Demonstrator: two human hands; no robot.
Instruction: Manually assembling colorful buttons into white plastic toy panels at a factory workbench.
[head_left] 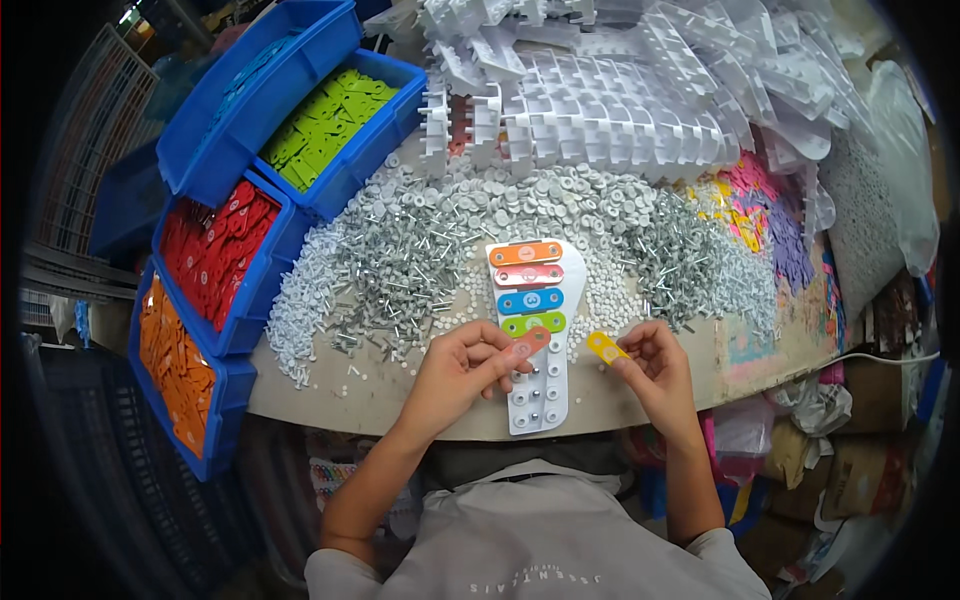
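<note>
Table: blue bins left, loose rivets far
Board: near middle, carrying 4 strips
Left hand: pinches coral strip over board
Right hand: pinches yellow strip right of board

Salmon strip slants over the white board, yellow strip tilted nearby

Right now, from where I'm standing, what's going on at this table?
A person is handling small coloured strips with bare hands. The left hand holds a salmon-coloured strip over a white board, and the right hand holds a yellow strip to the board's right. Four strips, orange, pinkish-red, blue and green, lie across the board's far part; its near end has none. Beyond are heaps of white discs and metal pins, with blue bins at left.
</note>
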